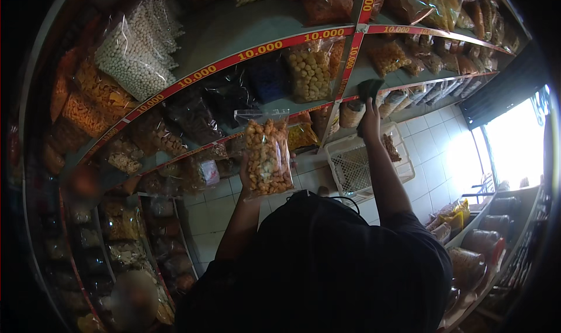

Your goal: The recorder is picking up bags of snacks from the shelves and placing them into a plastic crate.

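Note:
My left hand [244, 171] grips a clear plastic bag of golden-brown snacks [269, 157] and holds it upright before the lower shelves. Its zip-type top edge points away from me. With my arm stretched out, my right hand [371, 118] holds a dark cloth [369, 88] against the front edge of a shelf, right of an upright post. The cloth hides most of my fingers. To its left, a clear bag of round pale snacks [310, 76] stands on the shelf, and a bag of small orange-brown snacks [389, 58] lies beyond the cloth.
Shelf edges carry red strips [263, 48] with printed prices. A white plastic crate [405, 157] with a bag of brown snacks [391, 148] rests on the tiled floor [420, 193] below my right arm. Large jars [466, 263] line a rack at right. Bagged white balls [136, 48] stand upper left.

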The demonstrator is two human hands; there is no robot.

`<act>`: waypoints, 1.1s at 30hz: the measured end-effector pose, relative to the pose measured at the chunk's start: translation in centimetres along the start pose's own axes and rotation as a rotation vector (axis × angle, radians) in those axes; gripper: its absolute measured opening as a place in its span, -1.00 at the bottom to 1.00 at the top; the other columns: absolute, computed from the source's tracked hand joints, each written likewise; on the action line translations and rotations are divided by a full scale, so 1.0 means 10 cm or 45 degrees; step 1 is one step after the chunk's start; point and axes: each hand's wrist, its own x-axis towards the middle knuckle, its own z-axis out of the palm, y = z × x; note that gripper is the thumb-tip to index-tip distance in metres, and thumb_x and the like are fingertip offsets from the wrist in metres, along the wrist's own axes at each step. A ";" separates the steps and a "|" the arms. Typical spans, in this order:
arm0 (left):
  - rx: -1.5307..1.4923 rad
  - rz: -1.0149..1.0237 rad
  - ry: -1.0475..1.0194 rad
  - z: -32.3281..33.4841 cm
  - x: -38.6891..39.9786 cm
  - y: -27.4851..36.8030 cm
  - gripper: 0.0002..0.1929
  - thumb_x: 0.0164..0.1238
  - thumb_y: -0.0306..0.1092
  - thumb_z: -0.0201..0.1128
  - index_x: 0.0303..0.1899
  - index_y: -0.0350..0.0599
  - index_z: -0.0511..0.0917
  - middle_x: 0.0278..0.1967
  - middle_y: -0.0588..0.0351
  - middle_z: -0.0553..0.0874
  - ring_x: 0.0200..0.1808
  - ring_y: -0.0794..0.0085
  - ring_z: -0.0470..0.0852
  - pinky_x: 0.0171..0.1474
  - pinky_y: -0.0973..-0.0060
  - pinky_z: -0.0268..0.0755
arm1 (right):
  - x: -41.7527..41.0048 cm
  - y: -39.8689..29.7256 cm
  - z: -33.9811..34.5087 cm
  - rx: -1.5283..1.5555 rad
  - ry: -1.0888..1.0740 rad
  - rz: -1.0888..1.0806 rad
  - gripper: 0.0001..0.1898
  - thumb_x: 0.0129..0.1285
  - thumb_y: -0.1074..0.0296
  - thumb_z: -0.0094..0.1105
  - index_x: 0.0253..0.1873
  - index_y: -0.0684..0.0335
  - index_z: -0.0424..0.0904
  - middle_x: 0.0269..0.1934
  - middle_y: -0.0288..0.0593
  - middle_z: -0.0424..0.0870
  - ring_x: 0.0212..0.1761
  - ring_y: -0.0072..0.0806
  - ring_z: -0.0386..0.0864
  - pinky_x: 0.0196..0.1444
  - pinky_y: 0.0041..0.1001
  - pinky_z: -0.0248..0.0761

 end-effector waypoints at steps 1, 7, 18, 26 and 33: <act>-0.012 0.024 -0.019 0.02 0.05 -0.02 -0.07 0.29 0.39 -0.06 0.42 -0.24 0.04 0.27 -0.30 0.33 0.25 -0.15 0.42 0.28 -0.06 0.31 | 0.17 0.01 0.05 0.009 -0.020 0.002 -0.47 0.47 0.04 -0.16 0.32 0.36 0.30 0.27 0.04 0.41 0.30 -0.05 0.35 0.36 -0.31 0.15; -0.044 0.146 -0.063 0.19 0.35 -0.10 -0.02 0.27 0.39 -0.03 0.45 -0.25 -0.08 0.37 -0.26 0.19 0.24 -0.17 0.41 0.29 -0.05 0.32 | 0.57 0.16 0.47 -1.015 -0.401 0.015 -0.42 0.47 0.00 -0.33 0.45 0.18 0.15 0.51 -0.18 0.04 0.54 0.13 -0.23 0.50 0.07 -0.40; -0.028 0.267 -0.027 0.54 0.48 0.02 0.03 0.23 0.38 0.06 0.47 -0.19 -0.16 0.46 -0.17 0.01 0.34 -0.20 0.27 0.39 -0.06 0.14 | -0.35 -0.81 0.18 0.142 -0.249 -0.312 -0.81 0.33 0.31 0.03 -0.11 0.30 0.48 -0.18 -0.04 0.50 -0.02 -0.13 0.46 0.07 -0.22 0.28; 0.225 0.517 -0.042 0.84 0.58 0.29 -0.08 0.31 0.29 -0.01 0.47 -0.17 -0.11 0.45 -0.23 0.03 0.44 -0.04 0.15 0.40 0.07 0.17 | -0.59 -2.29 0.12 1.361 -1.231 0.110 -0.19 0.33 0.01 0.07 0.50 0.28 -0.08 0.35 -0.08 0.27 0.23 -0.28 0.36 0.30 -0.31 0.17; 0.621 0.585 0.173 1.41 0.81 1.09 -0.36 0.42 0.03 0.05 0.37 -0.17 0.18 0.28 -0.02 0.42 0.24 0.27 0.48 0.29 0.30 0.32 | -0.04 -3.21 0.09 0.886 -1.363 -0.060 -0.25 0.34 0.07 0.13 0.48 0.28 -0.01 0.15 -0.11 0.44 0.10 -0.49 0.40 -0.03 -0.61 0.28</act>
